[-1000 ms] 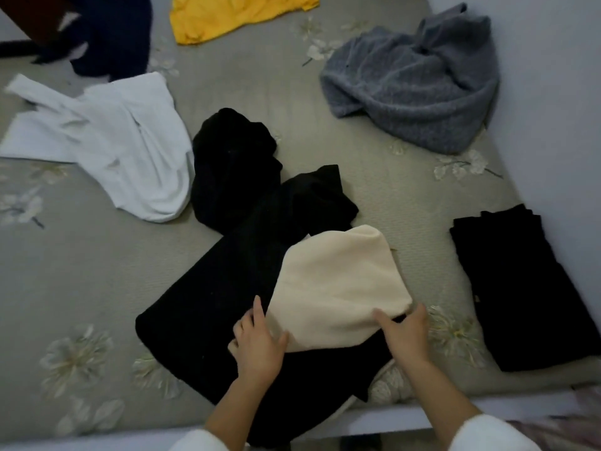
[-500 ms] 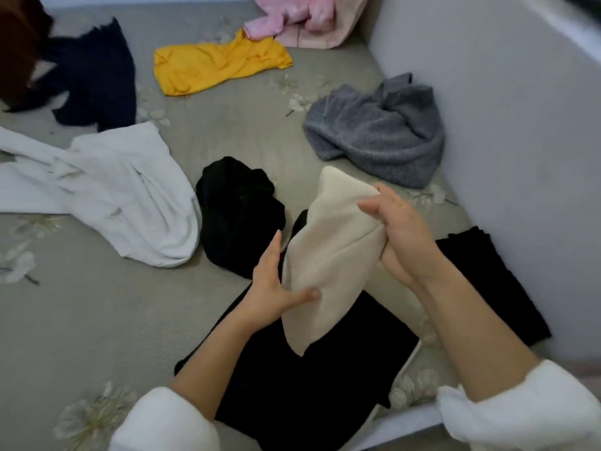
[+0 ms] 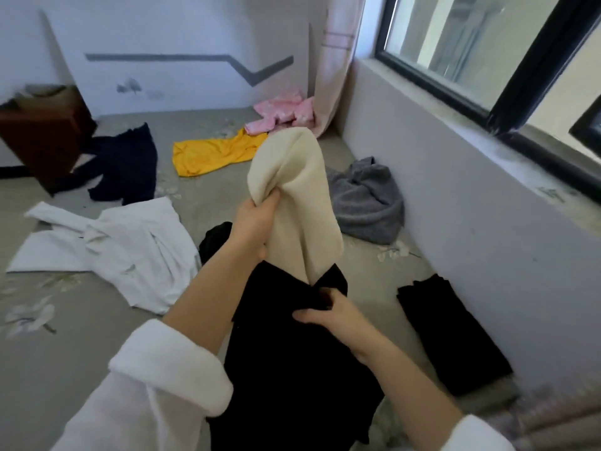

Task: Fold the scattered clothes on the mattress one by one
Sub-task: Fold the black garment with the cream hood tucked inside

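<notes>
My left hand (image 3: 255,222) grips a folded cream garment (image 3: 299,196) and holds it up above the grey mattress (image 3: 65,336). My right hand (image 3: 331,315) pinches the top edge of a large black garment (image 3: 286,359) and lifts it just below the cream one. A folded black piece (image 3: 452,333) lies flat by the wall on the right. Scattered on the mattress are a white shirt (image 3: 130,252), a grey knit (image 3: 367,200), a yellow top (image 3: 208,154), a navy piece (image 3: 126,164) and a pink piece (image 3: 283,113).
A wall (image 3: 487,206) with a window ledge (image 3: 487,125) runs along the right side. A dark red box (image 3: 42,135) stands at the far left. A small black heap (image 3: 214,237) lies behind my left arm.
The cream garment went from lying on the black one to being held high in my left hand alone. My right hand let go of it and took the black garment's edge.
</notes>
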